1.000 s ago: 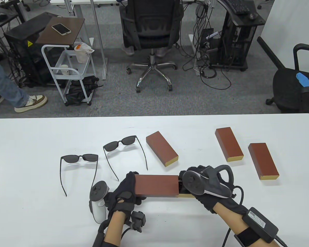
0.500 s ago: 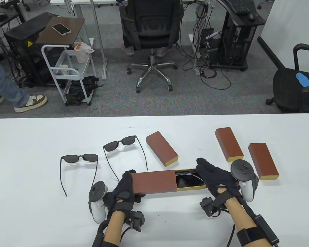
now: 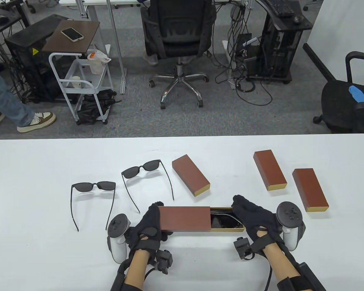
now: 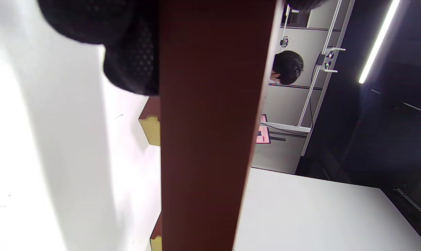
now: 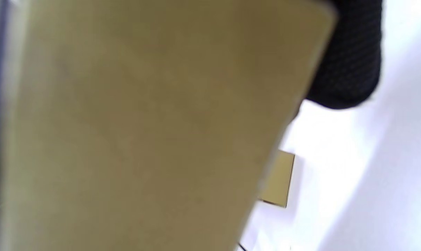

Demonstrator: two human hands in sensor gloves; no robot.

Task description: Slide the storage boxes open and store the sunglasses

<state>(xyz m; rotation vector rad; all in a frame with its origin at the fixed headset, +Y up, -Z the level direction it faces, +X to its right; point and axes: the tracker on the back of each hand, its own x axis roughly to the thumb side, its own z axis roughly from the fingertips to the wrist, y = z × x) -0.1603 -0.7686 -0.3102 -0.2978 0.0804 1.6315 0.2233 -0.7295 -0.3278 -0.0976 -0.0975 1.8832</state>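
Note:
On the white table (image 3: 48, 242), near the front, lies a brown slide box (image 3: 184, 219). My left hand (image 3: 151, 222) grips the left end of its sleeve. The gold inner tray (image 3: 227, 229) sticks out to the right with dark sunglasses (image 3: 224, 220) lying in it. My right hand (image 3: 245, 213) holds the tray's right end. In the left wrist view the brown sleeve (image 4: 207, 139) fills the middle under my gloved fingers (image 4: 127, 52). The right wrist view is filled by the gold tray end (image 5: 144, 132), with a fingertip (image 5: 350, 62) over its edge.
Two unfolded pairs of sunglasses (image 3: 94, 186) (image 3: 141, 169) lie to the left, behind my left hand. Three closed brown boxes (image 3: 190, 175) (image 3: 270, 169) (image 3: 310, 189) lie behind and to the right. Office chairs, a cart and cables stand on the floor beyond the table.
My right hand came off the top of the tray and took its right end; the tray with the sunglasses came into view. The box then levelled and shifted slightly toward me.

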